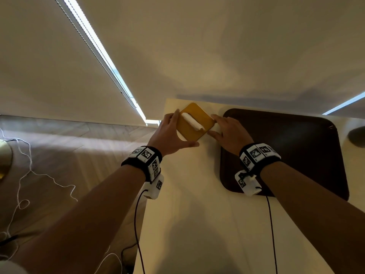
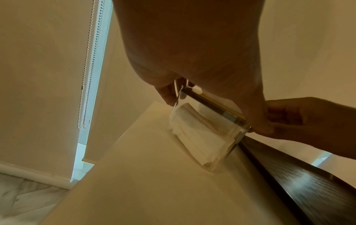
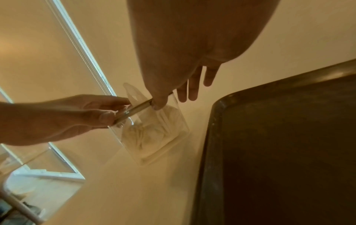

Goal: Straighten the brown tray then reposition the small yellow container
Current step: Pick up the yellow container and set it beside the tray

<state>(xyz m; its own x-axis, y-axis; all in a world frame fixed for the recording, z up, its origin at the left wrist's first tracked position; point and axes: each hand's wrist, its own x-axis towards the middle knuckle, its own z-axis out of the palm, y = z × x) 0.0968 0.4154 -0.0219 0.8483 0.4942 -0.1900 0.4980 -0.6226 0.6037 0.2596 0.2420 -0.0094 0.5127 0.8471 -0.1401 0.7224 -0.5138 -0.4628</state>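
The small yellow container (image 1: 194, 121) stands turned like a diamond near the far left corner of the cream table (image 1: 189, 214). It has a yellow lid with a white bar handle (image 1: 192, 122) and a clear body (image 2: 202, 134) with white stuff inside. My left hand (image 1: 182, 129) grips its left side, thumb at the near corner. My right hand (image 1: 212, 124) holds the right corner between thumb (image 3: 158, 103) and fingers. The brown tray (image 1: 296, 151) lies flat just right of the container, under my right wrist, its rim (image 3: 212, 121) close to the container.
The table's left edge (image 1: 154, 184) runs just left of my left wrist, with wood floor and a loose white cord (image 1: 19, 175) below. A window blind with a bead chain (image 2: 86, 91) hangs behind. A dark round object (image 1: 356, 137) sits at the far right.
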